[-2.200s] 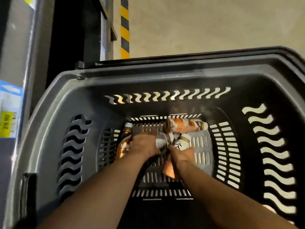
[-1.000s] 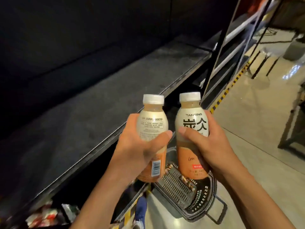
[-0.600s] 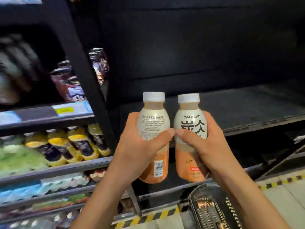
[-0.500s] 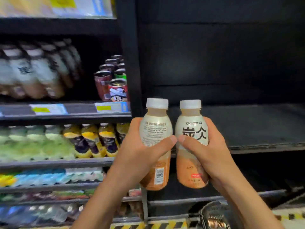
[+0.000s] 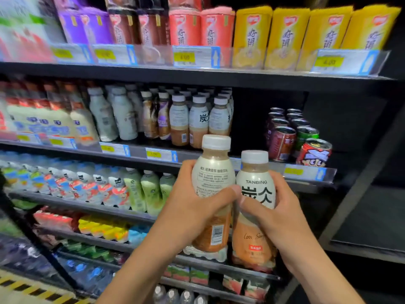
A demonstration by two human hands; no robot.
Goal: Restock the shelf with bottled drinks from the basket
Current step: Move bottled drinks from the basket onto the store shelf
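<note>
**Head view.** The left hand (image 5: 190, 207) wraps one cream-and-orange bottle (image 5: 213, 178), with fingers and thumb curled round its waist. The right hand (image 5: 282, 213) grips a second bottle (image 5: 256, 189) the same way, its "TANBING" label facing outward. Both bottles are upright and touching side by side, raised before the shelf (image 5: 138, 152) — about level with a row of matching bottles (image 5: 198, 119), likely their destination. A dark gap (image 5: 248, 123) between that row and the cans (image 5: 291, 137) probably offers room; carried upright, the bottles can be set straight down.
</note>
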